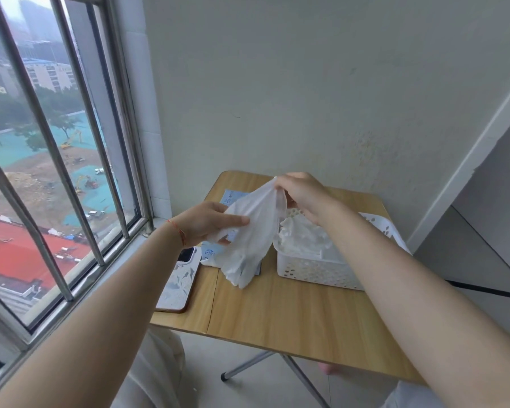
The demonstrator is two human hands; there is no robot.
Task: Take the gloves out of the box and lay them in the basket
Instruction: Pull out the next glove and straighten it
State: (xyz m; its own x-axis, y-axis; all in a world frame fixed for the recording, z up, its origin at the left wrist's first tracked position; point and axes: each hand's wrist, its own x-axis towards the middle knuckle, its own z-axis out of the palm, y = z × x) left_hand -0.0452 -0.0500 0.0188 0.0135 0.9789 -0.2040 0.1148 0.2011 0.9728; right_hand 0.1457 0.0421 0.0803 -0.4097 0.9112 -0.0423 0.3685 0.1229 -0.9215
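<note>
The right hand (299, 195) pinched the white glove (253, 231) by its top, the left hand (209, 223) gripped mid-length — it hung slantwise, just left of the basket (315, 272).

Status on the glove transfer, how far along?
Partway. Done: a pile of white gloves already lies in the basket. In hand: left hand and right hand hold a glove up over the blue box. Left: laying it in; what remains in the box is hidden.
</note>
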